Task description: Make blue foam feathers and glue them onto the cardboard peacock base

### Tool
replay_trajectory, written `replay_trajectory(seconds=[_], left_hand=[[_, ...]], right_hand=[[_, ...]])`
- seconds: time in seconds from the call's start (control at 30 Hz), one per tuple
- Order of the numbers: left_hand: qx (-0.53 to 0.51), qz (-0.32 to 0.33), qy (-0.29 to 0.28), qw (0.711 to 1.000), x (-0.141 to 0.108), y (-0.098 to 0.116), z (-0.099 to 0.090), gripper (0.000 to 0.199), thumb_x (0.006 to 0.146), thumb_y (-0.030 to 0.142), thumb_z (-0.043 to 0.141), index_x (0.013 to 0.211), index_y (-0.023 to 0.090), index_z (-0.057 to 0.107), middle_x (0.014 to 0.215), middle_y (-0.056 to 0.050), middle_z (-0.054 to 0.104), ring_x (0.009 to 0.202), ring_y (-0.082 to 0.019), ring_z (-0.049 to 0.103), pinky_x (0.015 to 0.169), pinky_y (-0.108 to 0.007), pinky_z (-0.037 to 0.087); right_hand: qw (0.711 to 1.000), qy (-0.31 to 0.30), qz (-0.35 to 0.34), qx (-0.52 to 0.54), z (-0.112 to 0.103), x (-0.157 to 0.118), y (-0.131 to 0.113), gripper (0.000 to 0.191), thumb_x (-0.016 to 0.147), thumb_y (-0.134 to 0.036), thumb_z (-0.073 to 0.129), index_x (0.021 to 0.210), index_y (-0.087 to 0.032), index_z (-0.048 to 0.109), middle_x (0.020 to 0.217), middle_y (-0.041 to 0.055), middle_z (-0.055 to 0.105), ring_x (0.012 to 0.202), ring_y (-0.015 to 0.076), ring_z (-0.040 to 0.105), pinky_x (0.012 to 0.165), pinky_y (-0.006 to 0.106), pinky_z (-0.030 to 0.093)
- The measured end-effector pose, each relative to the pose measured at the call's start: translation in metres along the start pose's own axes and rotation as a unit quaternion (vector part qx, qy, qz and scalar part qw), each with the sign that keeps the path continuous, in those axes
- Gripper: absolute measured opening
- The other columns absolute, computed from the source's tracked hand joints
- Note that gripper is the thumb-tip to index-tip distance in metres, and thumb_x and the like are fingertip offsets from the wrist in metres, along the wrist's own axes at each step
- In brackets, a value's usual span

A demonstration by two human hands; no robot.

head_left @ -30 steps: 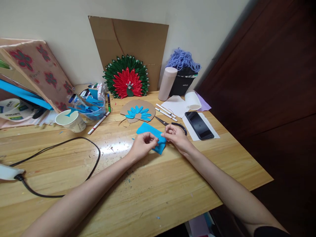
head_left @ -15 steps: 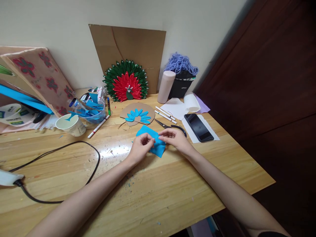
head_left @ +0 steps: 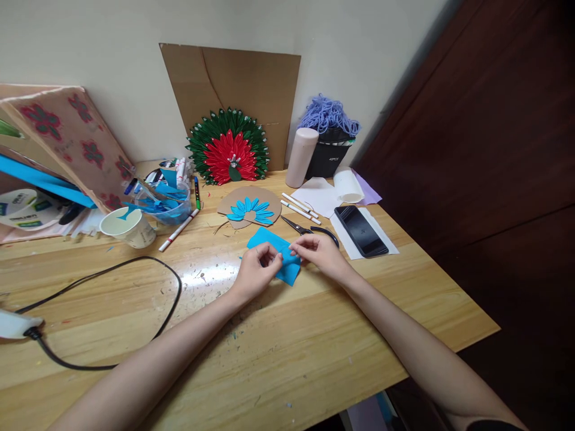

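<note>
A blue sheet [head_left: 288, 275] lies on the wooden table beneath both hands. My left hand [head_left: 260, 268] is at its left part, thumb and fingertips pinched together; anything between them is too small to make out. Just to the right, my right hand [head_left: 321, 254] is pinched over the sheet's right part, its fingertips near those of my left hand, and what they hold is also unclear. Beyond the hands rests a round cardboard piece [head_left: 229, 200] with several blue petals [head_left: 250, 208] in a fan. Black-handled scissors [head_left: 299, 225] lie partly behind my right hand.
At the right are a phone [head_left: 362, 231], markers [head_left: 300, 209], a white roll [head_left: 348, 184] and a pink bottle [head_left: 302, 157]. A red and green fan [head_left: 231, 146] leans on cardboard [head_left: 251, 81]. Left: paper cup [head_left: 128, 227], blue tub [head_left: 173, 212], black cable [head_left: 179, 287].
The fingertips of my right hand have shifted slightly over the blue sheet. My left hand stays almost where it was.
</note>
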State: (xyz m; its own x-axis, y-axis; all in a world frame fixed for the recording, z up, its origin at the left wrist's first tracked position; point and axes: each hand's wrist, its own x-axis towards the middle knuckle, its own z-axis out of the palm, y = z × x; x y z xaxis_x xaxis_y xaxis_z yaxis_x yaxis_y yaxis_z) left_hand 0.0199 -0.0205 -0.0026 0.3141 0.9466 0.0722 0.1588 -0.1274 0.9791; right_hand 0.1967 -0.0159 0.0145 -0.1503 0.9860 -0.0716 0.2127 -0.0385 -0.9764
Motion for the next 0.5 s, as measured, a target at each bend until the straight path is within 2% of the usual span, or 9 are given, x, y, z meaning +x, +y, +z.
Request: replay_trajectory(seconds=[0.13,0.2,0.3,0.37,0.5], left_hand=[[-0.05,-0.03,0.004,0.998,0.002,0.0,-0.002,0.022,0.077,0.034,0.054,0.066,0.016,0.049,0.056,0.002,0.051,0.051,-0.009,0.045,0.049,-0.02,0.036],[-0.074,-0.037,-0.006,0.997,0.003,0.001,-0.003,0.021,0.077,0.034,0.054,0.066,0.016,0.05,0.055,0.002,0.052,0.051,-0.009,0.045,0.05,-0.02,0.036],[-0.093,-0.037,-0.031,0.995,0.004,0.003,-0.004,0.022,0.077,0.034,0.054,0.065,0.016,0.049,0.054,0.003,0.051,0.051,-0.009,0.045,0.051,-0.02,0.036],[-0.095,-0.036,-0.053,0.993,0.003,0.004,-0.004,0.023,0.077,0.034,0.054,0.063,0.016,0.048,0.053,0.004,0.05,0.049,-0.008,0.044,0.05,-0.02,0.036],[-0.103,-0.035,-0.089,0.99,0.003,0.003,-0.003,0.025,0.078,0.036,0.052,0.064,0.016,0.048,0.052,0.004,0.049,0.046,-0.007,0.042,0.048,-0.02,0.035]], right_hand=[[0.99,0.104,-0.078,-0.06,-0.018,0.003,-0.001,0.024,0.08,-0.04,0.055,0.074,-0.017,0.06,0.069,0.0026,0.064,0.065,0.0146,0.059,0.062,0.027,0.046],[0.978,0.123,-0.13,-0.11,-0.022,0.002,-0.004,0.023,0.083,-0.038,0.053,0.076,-0.018,0.061,0.073,0.0033,0.064,0.07,0.0162,0.06,0.066,0.029,0.047],[0.938,0.073,-0.262,-0.214,-0.019,-0.004,-0.008,0.012,0.081,-0.031,0.059,0.086,-0.022,0.065,0.087,0.0052,0.066,0.083,0.0198,0.059,0.076,0.035,0.046],[0.9,0.02,-0.339,-0.273,-0.013,-0.007,-0.009,0.015,0.081,-0.026,0.06,0.094,-0.025,0.065,0.093,0.0055,0.065,0.089,0.0206,0.057,0.081,0.037,0.045],[0.853,-0.01,-0.398,-0.336,-0.007,-0.009,-0.005,0.016,0.084,-0.02,0.053,0.096,-0.024,0.064,0.091,0.0063,0.065,0.085,0.02,0.055,0.076,0.037,0.045]])
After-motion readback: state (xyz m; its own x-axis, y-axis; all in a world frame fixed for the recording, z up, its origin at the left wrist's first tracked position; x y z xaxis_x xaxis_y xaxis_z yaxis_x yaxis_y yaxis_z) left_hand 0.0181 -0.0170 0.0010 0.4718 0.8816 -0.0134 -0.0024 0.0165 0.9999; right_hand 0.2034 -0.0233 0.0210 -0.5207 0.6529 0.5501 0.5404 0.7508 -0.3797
